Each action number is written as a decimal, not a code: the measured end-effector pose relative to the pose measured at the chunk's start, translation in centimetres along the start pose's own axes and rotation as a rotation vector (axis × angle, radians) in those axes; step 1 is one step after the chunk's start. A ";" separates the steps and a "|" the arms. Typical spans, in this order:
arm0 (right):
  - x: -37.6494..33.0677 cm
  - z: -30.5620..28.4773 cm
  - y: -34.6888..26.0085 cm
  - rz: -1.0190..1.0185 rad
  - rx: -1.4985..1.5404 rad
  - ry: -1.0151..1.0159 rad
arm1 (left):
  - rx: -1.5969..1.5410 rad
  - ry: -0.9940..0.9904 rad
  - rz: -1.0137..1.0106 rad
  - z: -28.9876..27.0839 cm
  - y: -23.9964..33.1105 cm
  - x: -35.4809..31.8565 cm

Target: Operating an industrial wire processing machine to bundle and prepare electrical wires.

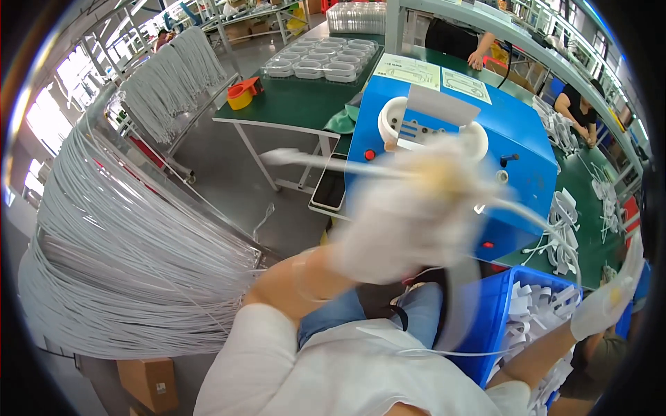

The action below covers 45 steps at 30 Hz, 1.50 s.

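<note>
My left hand [416, 215], in a white glove and smeared by motion, is raised in front of the blue machine [454, 114]. It is closed around a white cable [333, 164]; one end with a pale connector sticks out to the left, and the other side runs right toward the bin. A blurred translucent white strip [463, 305] hangs below this hand. My right hand [607, 305], also gloved, is out at the far right beyond the blue bin [494, 312]. Its fingers point upward near the picture's rim, too distorted to read their grip.
Many long white cables [125, 256] hang on a rack at left, with another cable rack [173, 83] behind. A green table [298, 107] carries clear trays [322, 59] and a tape dispenser [243, 93]. Coiled cables [563, 229] lie at right. Co-workers [579, 111] work beyond.
</note>
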State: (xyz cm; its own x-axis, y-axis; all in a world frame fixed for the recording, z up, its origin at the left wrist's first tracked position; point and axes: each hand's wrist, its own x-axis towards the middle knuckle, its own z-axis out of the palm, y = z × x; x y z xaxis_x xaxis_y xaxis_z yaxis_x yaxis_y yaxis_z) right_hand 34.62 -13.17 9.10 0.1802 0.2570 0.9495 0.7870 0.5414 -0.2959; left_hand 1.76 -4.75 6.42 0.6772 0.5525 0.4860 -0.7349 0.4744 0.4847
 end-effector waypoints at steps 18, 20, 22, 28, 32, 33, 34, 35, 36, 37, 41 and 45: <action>-5.5 3.0 -0.9 0.655 0.039 -0.712 | 0.635 0.911 0.309 -5.7 2.1 -5.4; -5.6 3.5 -0.4 0.630 0.080 -0.701 | 0.781 0.802 0.290 -5.2 2.4 -6.2; -5.8 2.1 0.5 0.569 0.070 -0.704 | 1.202 0.655 0.172 -6.4 1.6 -7.8; -9.2 -0.7 2.3 0.427 0.202 -1.081 | 2.029 0.786 -0.499 -15.9 -3.5 -23.5; -11.0 -0.1 3.3 0.525 0.277 -1.180 | 2.397 1.259 -0.974 -19.8 -7.1 -38.4; -11.1 0.1 3.3 0.560 0.299 -1.182 | 2.614 1.204 -1.027 -19.5 -7.1 -40.2; -11.2 0.2 3.3 0.559 0.303 -1.188 | 2.610 1.210 -1.034 -19.7 -7.2 -41.5; -11.1 0.2 3.3 0.580 0.274 -1.186 | 2.477 1.212 -1.382 -19.2 -7.0 -41.5; -11.1 0.3 3.2 0.600 0.243 -1.182 | 2.308 1.194 -1.713 -18.9 -6.7 -41.7; -11.0 0.5 3.1 0.595 0.249 -1.186 | 2.169 1.224 -1.734 -19.8 -6.5 -43.6; -11.1 1.2 2.6 0.649 0.265 -1.189 | 2.052 0.974 -1.317 -19.4 1.8 -38.1; -11.5 1.0 2.2 0.615 0.254 -1.194 | 2.165 1.786 -0.231 -5.1 13.1 -25.3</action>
State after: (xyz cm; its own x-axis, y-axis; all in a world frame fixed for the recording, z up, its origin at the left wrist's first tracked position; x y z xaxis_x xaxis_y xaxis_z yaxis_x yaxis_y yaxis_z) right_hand 33.68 -14.15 -2.57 -0.2577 0.9658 0.0298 0.6134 0.1874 -0.7672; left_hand -25.21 -9.02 -3.22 -0.5526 0.7738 0.3097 0.7870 0.3621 0.4995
